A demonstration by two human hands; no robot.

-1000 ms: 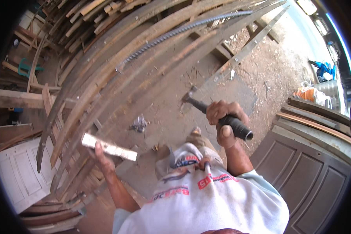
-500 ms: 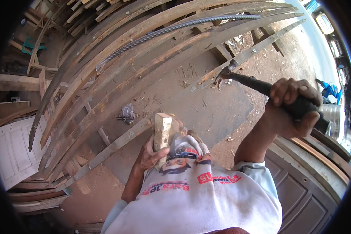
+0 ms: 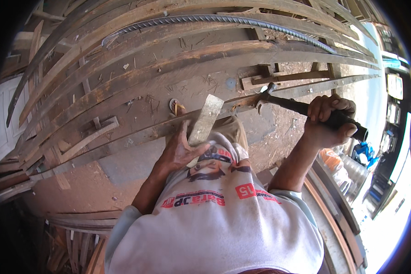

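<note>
My right hand (image 3: 329, 119) is wrapped round the black handle of a claw hammer (image 3: 287, 103), raised off to my right. The hammer's head points left, its claw hanging just over or against a long plank (image 3: 301, 88); whether they touch I cannot tell. Close to my body, my left hand (image 3: 181, 150) grips a short, pale wooden block (image 3: 206, 119) by its side. The block stands tilted, its upper end leaning right, and its lower end is partly hidden by my fingers and shirt.
Several long timbers (image 3: 192, 57) cross in front of me, with a ribbed steel bar (image 3: 223, 19) lying over them. Nails and wood scraps litter the ground. My sandaled foot (image 3: 177, 107) shows beyond the near plank. More boards (image 3: 326, 214) lie at my right.
The view has turned, so the timbers sit differently and my foot now shows. The block in my left hand leans further right. My right hand still holds the hammer raised.
</note>
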